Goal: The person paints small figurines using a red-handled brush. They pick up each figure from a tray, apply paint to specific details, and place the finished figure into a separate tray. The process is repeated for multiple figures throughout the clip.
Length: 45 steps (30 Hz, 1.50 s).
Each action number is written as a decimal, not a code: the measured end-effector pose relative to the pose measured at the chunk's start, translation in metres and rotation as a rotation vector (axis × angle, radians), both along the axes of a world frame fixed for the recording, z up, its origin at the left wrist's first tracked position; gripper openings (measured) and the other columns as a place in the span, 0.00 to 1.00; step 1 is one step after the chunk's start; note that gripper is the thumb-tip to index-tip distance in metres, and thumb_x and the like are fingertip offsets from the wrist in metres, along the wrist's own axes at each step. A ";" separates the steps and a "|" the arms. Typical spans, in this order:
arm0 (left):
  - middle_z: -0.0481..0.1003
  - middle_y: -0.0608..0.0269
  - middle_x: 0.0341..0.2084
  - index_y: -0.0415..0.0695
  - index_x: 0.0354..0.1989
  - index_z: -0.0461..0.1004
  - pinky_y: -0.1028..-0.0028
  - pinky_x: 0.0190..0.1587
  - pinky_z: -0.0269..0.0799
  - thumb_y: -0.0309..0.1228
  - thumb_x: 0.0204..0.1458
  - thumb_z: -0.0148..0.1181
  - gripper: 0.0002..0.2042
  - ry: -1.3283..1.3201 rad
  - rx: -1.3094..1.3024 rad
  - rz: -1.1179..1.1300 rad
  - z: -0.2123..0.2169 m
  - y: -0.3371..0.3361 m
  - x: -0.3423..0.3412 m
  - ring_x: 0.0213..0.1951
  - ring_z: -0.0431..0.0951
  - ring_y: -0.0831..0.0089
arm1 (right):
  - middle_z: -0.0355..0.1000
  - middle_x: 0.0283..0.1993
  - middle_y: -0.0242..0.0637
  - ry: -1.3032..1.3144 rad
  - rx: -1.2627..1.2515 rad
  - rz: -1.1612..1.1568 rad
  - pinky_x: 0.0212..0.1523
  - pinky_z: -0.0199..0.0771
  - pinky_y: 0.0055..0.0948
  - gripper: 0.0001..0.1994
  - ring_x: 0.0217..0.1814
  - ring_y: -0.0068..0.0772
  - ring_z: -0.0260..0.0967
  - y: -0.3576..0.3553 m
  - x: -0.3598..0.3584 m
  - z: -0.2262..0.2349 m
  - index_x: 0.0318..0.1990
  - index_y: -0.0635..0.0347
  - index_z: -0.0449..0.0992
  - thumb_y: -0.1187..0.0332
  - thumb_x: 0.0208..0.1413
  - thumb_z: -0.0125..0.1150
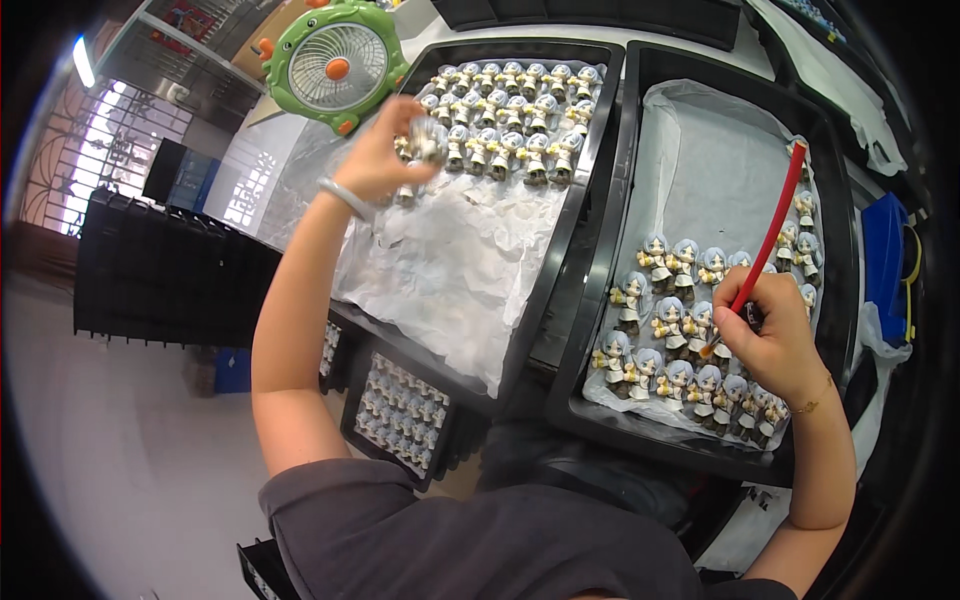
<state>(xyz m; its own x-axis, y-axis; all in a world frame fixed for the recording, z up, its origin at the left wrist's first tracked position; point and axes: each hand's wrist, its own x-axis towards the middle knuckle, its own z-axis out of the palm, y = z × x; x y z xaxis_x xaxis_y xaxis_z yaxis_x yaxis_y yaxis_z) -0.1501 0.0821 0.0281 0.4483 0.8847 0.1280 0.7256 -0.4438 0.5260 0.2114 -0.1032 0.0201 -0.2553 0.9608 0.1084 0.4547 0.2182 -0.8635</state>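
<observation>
My left hand (375, 165) is at the left edge of the far tray, its fingers closed around a small figurine (429, 143) blurred by motion. Beside it, several pale-haired figurines (505, 152) in white and dark clothes stand in rows on crumpled white paper (440, 270) in the left black tray (600, 130). Over the right black tray (590, 340), my right hand (775, 330) grips a thin red-handled brush (778, 210), handle pointing up and away. Its tip points down among the matching figurines (670, 318), close to one; whether they touch I cannot tell.
A green animal-shaped fan (340, 65) stands behind the left tray. Below it, a lower tray (400, 410) holds more figurines. Stacked black trays (165, 265) are at far left. A blue container (885, 270) and a plastic bag (880, 340) flank the right tray.
</observation>
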 end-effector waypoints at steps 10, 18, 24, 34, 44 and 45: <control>0.57 0.58 0.53 0.54 0.54 0.59 0.64 0.57 0.48 0.27 0.29 0.62 0.35 0.648 0.180 -0.090 -0.035 -0.012 -0.024 0.55 0.55 0.58 | 0.65 0.16 0.38 0.019 -0.067 0.096 0.22 0.62 0.27 0.06 0.17 0.32 0.64 -0.009 0.001 -0.002 0.24 0.63 0.68 0.72 0.35 0.55; 0.63 0.54 0.48 0.43 0.51 0.63 0.67 0.55 0.53 0.19 0.31 0.57 0.30 0.201 0.225 -0.365 0.012 -0.025 0.119 0.53 0.60 0.59 | 0.68 0.21 0.47 -0.048 0.017 0.229 0.34 0.67 0.39 0.11 0.29 0.48 0.68 -0.011 0.001 0.000 0.26 0.64 0.72 0.64 0.37 0.53; 0.68 0.52 0.39 0.43 0.43 0.67 0.64 0.46 0.62 0.30 0.41 0.54 0.17 0.144 0.349 -0.906 -0.038 -0.036 0.308 0.44 0.67 0.56 | 0.66 0.16 0.43 0.035 0.211 0.246 0.26 0.66 0.35 0.08 0.21 0.45 0.66 -0.012 0.004 -0.010 0.23 0.62 0.70 0.67 0.35 0.54; 0.72 0.59 0.33 0.44 0.44 0.63 0.70 0.41 0.67 0.36 0.50 0.49 0.15 0.196 -0.345 -0.625 -0.053 -0.020 0.360 0.38 0.73 0.64 | 0.68 0.18 0.43 0.077 0.218 0.191 0.28 0.67 0.35 0.08 0.23 0.45 0.67 -0.012 0.004 -0.009 0.23 0.62 0.69 0.66 0.36 0.54; 0.59 0.53 0.48 0.47 0.57 0.48 0.77 0.36 0.63 0.25 0.36 0.53 0.34 -0.979 -1.065 -0.487 0.004 -0.070 0.181 0.36 0.65 0.66 | 0.65 0.16 0.38 0.076 0.062 0.165 0.23 0.65 0.27 0.05 0.17 0.34 0.66 -0.008 0.003 -0.004 0.22 0.61 0.69 0.71 0.35 0.56; 0.56 0.53 0.50 0.51 0.56 0.47 0.78 0.36 0.62 0.22 0.32 0.55 0.37 -0.921 -0.944 -0.527 0.000 -0.078 0.168 0.36 0.64 0.67 | 0.65 0.16 0.36 0.110 0.035 0.171 0.22 0.65 0.26 0.04 0.18 0.31 0.66 -0.008 0.003 -0.004 0.22 0.62 0.68 0.73 0.35 0.55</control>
